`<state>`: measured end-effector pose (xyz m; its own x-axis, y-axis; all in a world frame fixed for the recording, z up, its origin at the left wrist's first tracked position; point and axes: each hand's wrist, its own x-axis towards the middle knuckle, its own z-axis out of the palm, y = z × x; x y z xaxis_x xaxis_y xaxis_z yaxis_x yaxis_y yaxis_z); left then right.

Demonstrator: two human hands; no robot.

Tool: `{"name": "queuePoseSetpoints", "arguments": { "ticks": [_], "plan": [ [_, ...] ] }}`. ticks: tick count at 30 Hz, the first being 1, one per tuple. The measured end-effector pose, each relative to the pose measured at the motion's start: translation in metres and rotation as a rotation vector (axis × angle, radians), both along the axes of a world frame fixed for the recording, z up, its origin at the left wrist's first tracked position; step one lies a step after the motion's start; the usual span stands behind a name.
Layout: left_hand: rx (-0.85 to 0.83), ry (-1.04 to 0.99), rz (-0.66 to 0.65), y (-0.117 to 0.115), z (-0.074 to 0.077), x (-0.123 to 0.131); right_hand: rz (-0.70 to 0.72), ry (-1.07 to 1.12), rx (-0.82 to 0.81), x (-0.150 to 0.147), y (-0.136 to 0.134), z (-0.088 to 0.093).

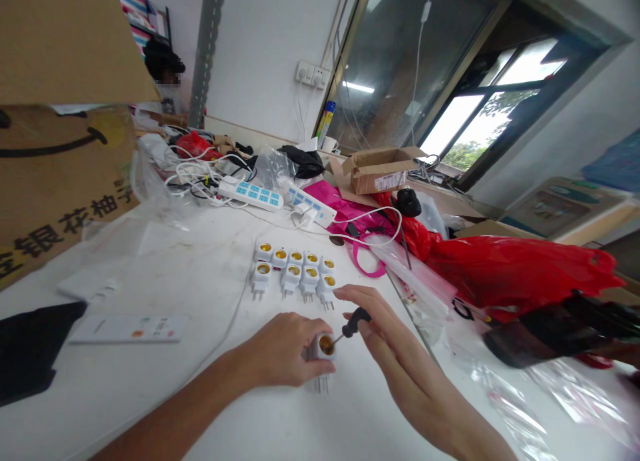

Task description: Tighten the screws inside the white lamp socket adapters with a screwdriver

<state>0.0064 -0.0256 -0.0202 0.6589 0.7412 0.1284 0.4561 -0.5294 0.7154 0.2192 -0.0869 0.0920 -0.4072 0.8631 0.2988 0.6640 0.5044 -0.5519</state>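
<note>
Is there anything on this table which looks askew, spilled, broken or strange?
The nearer row of white plug-in lamp sockets has a gap after its leftmost one, while the farther row stands close together. Behind, white cables lie tangled beside a power strip. No spill or damage is visible.

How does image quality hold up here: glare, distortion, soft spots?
Head view, top right: window partly blown out to white; head view, right edge: blue bag soft and stretched; head view, lower right: glare streaks on clear plastic; head view, lower center: screwdriver and held socket readable, though fine detail is lost.
</note>
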Motion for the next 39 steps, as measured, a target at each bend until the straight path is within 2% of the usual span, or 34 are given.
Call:
{"name": "queuePoseSetpoints", "arguments": {
  "ticks": [3, 6, 9, 14, 20, 26, 31, 33, 36, 39],
  "plan": [
    [0.015, -0.001, -0.007, 0.0, 0.0, 0.0, 0.008, 0.055, 0.034, 0.003, 0.003, -0.003],
    [0.006, -0.009, -0.008, -0.001, 0.001, -0.001, -0.097, 0.112, 0.161, 0.005, 0.01, -0.014],
    [0.006, -0.012, -0.002, -0.001, 0.003, -0.002, -0.182, 0.13, 0.194, 0.005, 0.011, -0.02],
    [-0.004, 0.003, -0.008, -0.001, 0.003, -0.001, -0.066, 0.148, 0.094, 0.004, 0.004, -0.015],
    [0.013, 0.0, -0.003, 0.0, 0.001, -0.001, -0.197, 0.181, 0.213, 0.001, 0.008, -0.019],
    [0.012, 0.002, -0.012, 0.0, 0.0, -0.001, -0.095, 0.135, 0.187, 0.002, 0.005, -0.013],
    [0.02, 0.001, -0.024, 0.001, 0.001, -0.001, -0.18, 0.131, 0.318, 0.0, 0.007, -0.016],
    [0.023, 0.0, -0.019, 0.001, 0.001, -0.001, -0.164, 0.1, 0.297, -0.002, 0.006, -0.016],
    [0.02, -0.012, -0.024, 0.001, 0.001, -0.002, -0.063, 0.08, 0.209, -0.005, 0.002, -0.012],
    [0.007, -0.026, -0.043, 0.001, 0.0, -0.003, -0.055, 0.115, 0.236, -0.006, 0.0, -0.014]
  ]
}}
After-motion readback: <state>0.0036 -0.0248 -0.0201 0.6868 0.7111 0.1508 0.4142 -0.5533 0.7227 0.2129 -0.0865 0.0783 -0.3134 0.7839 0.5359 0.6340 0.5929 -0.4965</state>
